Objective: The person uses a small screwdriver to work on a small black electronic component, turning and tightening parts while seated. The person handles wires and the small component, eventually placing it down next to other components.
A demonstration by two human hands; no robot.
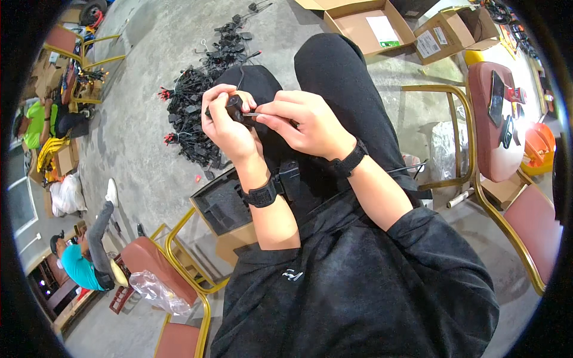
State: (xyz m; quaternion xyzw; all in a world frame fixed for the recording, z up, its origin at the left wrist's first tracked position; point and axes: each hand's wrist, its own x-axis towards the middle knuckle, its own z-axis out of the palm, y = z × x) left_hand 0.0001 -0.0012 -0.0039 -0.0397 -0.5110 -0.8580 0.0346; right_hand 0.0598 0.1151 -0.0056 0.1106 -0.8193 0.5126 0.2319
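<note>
My left hand [228,122] is closed around a small black device with a rounded end [234,106]. A black cable [242,71] with a red tip rises from beside it. My right hand [307,121] pinches a thin metal tool [250,114], whose end meets the device; its exact kind is too small to make out. Both hands are above my lap, and black bands circle both wrists. Beyond my left hand, a heap of black cabled devices [194,119] with some red tips lies on the floor.
An open cardboard box [352,30] lies ahead, with another box [441,42] beside it. At right, a chair [490,161] bears a phone [496,98] and small items. A black tray [221,203] is by my left forearm. Two people [83,268] [40,125] sit at far left.
</note>
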